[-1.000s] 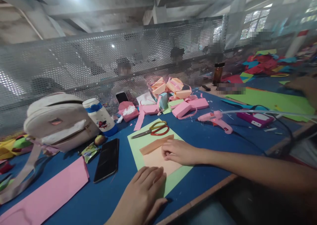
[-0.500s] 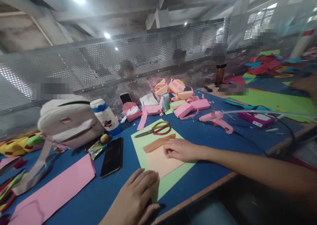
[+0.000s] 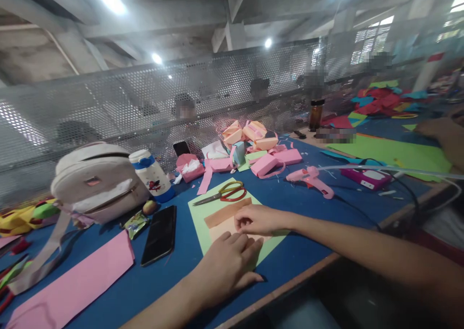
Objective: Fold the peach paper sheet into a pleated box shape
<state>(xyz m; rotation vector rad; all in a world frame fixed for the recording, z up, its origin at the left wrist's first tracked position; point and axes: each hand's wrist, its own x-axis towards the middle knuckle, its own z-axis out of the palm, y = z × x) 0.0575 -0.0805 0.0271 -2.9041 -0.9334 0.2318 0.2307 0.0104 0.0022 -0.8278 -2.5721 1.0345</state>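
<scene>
A peach paper sheet [image 3: 216, 232] with a darker folded strip [image 3: 227, 212] along its far edge lies on a light green sheet [image 3: 197, 210]. My right hand [image 3: 255, 220] rests on the peach paper with curled fingers, thumb and forefinger closed at the fold's right end. Flat over the paper's near part lies my left hand [image 3: 228, 264], fingers stretched out and thumb apart; it covers much of the sheet, and its fingertips come close to my right hand. Scissors [image 3: 223, 193] with green and red handles lie just beyond the fold.
A phone [image 3: 158, 235], pink paper [image 3: 78, 283], a backpack [image 3: 99, 186] and a bottle [image 3: 152, 177] stand or lie to the left. Pink paper pieces [image 3: 266, 164] are behind. On the right are a pink glue gun [image 3: 311, 180] with a cord and a purple box [image 3: 366, 177].
My left hand has moved right and forward from the sheet's left edge onto the peach paper, beside my right hand. My right hand stays at the fold. The view has shifted slightly.
</scene>
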